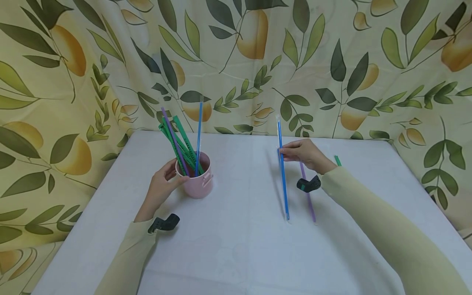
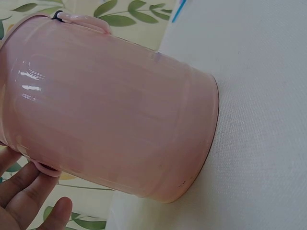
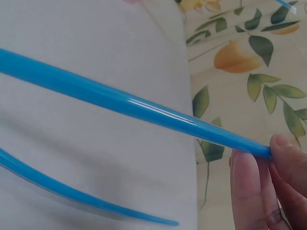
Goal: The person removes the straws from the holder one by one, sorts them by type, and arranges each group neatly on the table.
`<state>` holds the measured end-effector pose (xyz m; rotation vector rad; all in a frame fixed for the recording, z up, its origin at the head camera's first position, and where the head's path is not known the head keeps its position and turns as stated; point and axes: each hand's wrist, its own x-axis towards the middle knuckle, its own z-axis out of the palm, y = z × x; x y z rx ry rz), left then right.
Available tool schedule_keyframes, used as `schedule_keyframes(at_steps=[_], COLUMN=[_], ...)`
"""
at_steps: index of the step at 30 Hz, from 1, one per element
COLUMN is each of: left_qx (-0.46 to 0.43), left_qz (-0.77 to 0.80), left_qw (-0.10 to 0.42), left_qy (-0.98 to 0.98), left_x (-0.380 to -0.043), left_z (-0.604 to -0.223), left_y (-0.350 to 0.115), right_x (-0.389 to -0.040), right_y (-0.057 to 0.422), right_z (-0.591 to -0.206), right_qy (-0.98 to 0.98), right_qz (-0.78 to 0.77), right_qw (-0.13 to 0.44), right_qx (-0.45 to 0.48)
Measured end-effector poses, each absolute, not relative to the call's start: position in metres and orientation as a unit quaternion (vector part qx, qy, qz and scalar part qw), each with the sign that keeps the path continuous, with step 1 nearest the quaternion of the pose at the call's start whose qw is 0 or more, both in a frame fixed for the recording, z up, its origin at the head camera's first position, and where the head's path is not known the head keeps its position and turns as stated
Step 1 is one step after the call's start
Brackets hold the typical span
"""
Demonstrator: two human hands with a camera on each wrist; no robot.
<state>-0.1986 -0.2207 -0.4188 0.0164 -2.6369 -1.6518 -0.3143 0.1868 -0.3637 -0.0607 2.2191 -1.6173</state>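
while the left hand [image 1: 162,180] grasps the cup [image 1: 198,189] by its side, the right hand [image 1: 305,155] pinches a blue stick [image 3: 144,111] between its fingertips, well apart from the cup, to its right. so slight a pinch could let the stick swivel or slip if knocked. a second blue stick [image 3: 72,190] lies on the table [image 1: 236,246] nearby; a low sweep could roll it away. should the left hand loosen, a bump against the leaning bunch of sticks [image 1: 189,149] might tip the cup. the right sleeve [image 1: 383,217] could also brush the purple stick [image 1: 310,200] or the half-hidden green stick [image 1: 338,160].
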Motion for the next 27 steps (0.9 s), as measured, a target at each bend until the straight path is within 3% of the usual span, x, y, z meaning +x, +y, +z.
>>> schedule_keyframes(at_steps=[27], left_qx=[0.009], left_qz=[-0.529], left_qw=[0.011], left_qy=[-0.848], left_x=[-0.197], left_z=[-0.416], left_y=[-0.220], right_x=[-0.319], right_y=[0.185], right_z=[-0.390], right_qy=[0.797], right_qz=[-0.567], right_qw=[0.207], right_qx=[0.022])
